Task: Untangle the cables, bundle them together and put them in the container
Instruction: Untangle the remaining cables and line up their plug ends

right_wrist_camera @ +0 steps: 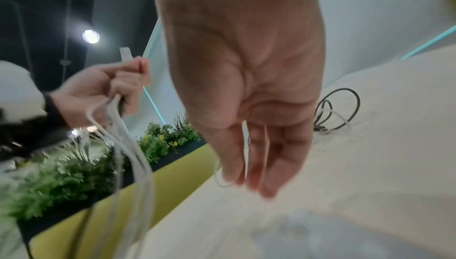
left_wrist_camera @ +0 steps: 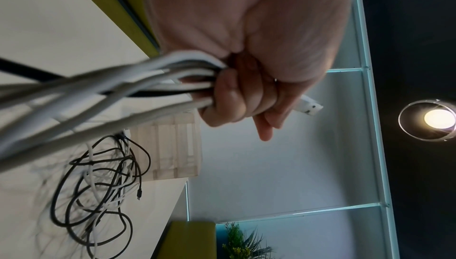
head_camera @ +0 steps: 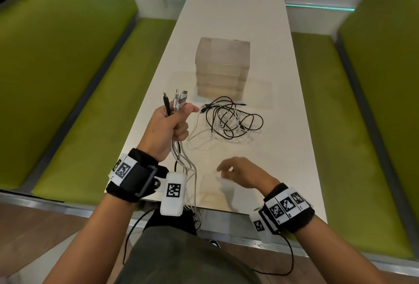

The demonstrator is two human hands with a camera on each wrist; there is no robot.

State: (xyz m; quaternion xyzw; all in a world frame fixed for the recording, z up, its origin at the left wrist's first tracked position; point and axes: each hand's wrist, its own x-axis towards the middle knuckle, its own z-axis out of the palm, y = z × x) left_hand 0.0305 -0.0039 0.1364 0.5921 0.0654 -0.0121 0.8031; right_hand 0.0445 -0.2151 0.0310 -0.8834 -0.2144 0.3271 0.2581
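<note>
Several cable ends (head_camera: 175, 100) stick up out of the left hand (head_camera: 166, 128), which is curled tight round a bunch of white and black cables. The plugs poke out above the thumb, and the long parts hang down from the bottom of the fist, past the near edge of the table (head_camera: 283, 159). The right hand (head_camera: 242, 171) floats low over the table near that edge. Its fingers (right_wrist_camera: 254, 165) are loose and a little bent, and they hold nothing that I can be sure of. In the right wrist view a thin white loop shows by the fingertips, but the picture is blurry, so I cannot tell if it touches them. More cables still lie in a messy pile (head_camera: 231, 118) on the table, black and white ones looped over each other. The pile sits just in front of the container (head_camera: 223, 68), a see-through box that stands further back. The pile is well apart from the right hand and just beside the left thumb. I think the untangling step is about half done: some cables are pulled free and gathered, and the rest still wait. Next, I think the right hand should reach to the pile, find one loose end, and draw that cable out slowly so no knot gets tighter. Then it can pass the end to the left hand to join the bunch.
</note>
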